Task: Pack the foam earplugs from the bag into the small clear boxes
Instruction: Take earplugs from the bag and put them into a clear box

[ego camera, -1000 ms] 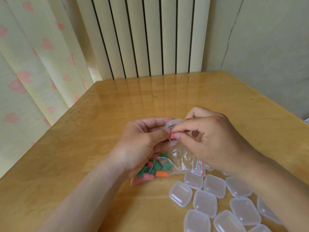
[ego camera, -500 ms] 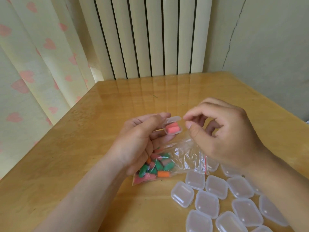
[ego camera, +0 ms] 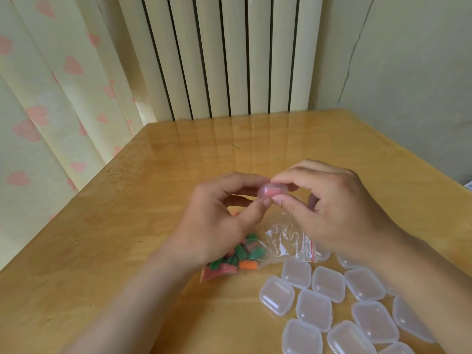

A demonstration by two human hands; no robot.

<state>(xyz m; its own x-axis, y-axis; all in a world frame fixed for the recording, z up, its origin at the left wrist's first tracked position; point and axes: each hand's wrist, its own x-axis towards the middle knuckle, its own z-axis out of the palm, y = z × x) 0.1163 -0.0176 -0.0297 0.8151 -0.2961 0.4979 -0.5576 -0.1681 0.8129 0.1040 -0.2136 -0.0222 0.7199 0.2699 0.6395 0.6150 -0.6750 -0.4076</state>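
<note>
Two hands: both on one small box [ego camera: 263, 190], lifted off the table [ego camera: 122, 226] just above the bag [ego camera: 283, 241]; braced from both ends, probably for snapping the lid shut.
Left hand [ego camera: 212, 221]: pinching the box's left end, thumb under, forefinger over; steadying it, looks like.
Right hand [ego camera: 339, 213]: pinching the right end, thumb below, fingertips across the lid; seems to be squeezing it closed.
Inside the box: pink earplug [ego camera: 274, 193] showing through the plastic, exact count hard to tell.
Bag position: flat on the table under the hands, red-striped mouth pointing toward the boxes; handy for the next grab, guessing.
Loose earplugs [ego camera: 240, 259]: green, pink and orange, bunched in the bag's left end, partly hidden by the left wrist.
Spare boxes [ego camera: 314, 306]: clear, lids down, clustered beside the right forearm, touching or just beside each other; kept close as ready stock, presumably.
Writing and brands: nothing readable anywhere, bag and boxes plain.
</note>
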